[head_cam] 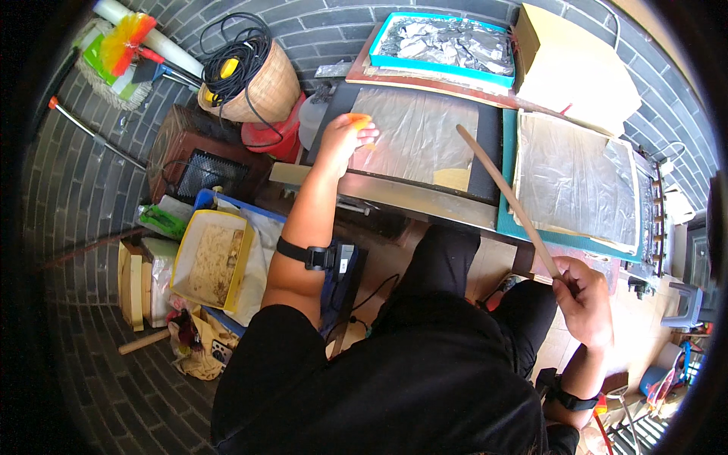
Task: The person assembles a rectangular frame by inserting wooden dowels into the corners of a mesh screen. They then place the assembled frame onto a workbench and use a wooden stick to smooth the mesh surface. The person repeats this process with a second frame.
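My right hand (586,298) grips the lower end of a long wooden stick (509,196), whose far tip reaches over the black mat. My left hand (351,139) is at the left edge of a thin, wrinkled silvery sheet (412,133), with a small orange piece at its fingers. The sheet lies on the black mat (489,153), and a tan patch shows at its lower right corner. To the right, a stack of papers topped by a similar silvery sheet (574,182) lies on a teal ribbed board (506,213).
A blue tray (441,65) of crumpled silvery scraps stands at the back beside a cardboard box (574,74). At left are a woven basket (267,85) with coiled black cable, a red bucket (273,139) and a yellow-rimmed tray (245,267). A grey stool (682,304) stands far right.
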The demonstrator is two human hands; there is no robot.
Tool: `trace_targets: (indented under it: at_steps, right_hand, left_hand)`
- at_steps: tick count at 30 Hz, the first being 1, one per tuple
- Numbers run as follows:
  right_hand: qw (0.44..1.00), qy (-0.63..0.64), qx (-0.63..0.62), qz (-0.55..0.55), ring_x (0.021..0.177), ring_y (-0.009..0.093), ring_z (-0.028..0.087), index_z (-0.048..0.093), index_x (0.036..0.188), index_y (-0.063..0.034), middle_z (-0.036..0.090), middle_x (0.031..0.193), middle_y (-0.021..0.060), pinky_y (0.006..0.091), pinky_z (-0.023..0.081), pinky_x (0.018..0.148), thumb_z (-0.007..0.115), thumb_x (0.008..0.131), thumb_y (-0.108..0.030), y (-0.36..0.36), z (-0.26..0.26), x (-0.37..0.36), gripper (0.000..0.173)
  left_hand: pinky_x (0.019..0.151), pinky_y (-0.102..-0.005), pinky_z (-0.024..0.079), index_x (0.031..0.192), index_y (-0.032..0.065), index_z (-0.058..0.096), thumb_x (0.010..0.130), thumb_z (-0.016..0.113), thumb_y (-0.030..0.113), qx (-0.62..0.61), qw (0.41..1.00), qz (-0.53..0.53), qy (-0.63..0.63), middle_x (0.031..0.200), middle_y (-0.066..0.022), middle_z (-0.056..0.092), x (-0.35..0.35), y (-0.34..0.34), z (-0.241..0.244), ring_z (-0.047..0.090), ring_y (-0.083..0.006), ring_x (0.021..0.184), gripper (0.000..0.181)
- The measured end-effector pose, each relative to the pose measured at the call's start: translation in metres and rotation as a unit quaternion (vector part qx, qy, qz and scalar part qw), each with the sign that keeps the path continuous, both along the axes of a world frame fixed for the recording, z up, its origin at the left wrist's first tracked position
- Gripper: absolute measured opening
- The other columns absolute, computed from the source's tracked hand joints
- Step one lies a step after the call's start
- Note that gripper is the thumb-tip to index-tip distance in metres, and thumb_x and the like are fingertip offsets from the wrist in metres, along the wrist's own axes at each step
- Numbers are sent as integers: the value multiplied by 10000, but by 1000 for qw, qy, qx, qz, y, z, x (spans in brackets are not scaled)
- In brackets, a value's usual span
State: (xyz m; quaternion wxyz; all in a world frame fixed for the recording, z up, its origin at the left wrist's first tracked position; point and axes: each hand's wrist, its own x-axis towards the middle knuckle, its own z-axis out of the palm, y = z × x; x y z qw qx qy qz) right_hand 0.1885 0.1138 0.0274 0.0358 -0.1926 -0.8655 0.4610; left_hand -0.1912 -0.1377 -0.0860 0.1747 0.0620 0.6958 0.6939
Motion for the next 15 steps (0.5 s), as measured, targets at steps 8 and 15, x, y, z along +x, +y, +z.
trace_targets:
  at_steps: [8,15]
  right_hand:
    - [990,18,2,-143,528,54,435,545,885,-14,490,613,-12,217,343,480,523,887,6,41,16,53,30]
    - [959,152,32,-238,618,39,448,540,1028,-40,494,725,-14,179,368,528,481,984,-117,128,28,113,107]
  left_hand:
    - [786,-346,492,1120,38,608,877,622,144,-195,872,157,420,943,-107,655,41,-16,-19,626,-226,852,267]
    - [778,-315,490,1141,39,601,871,625,108,-194,903,83,375,959,-91,653,53,-3,-21,626,-191,874,280]
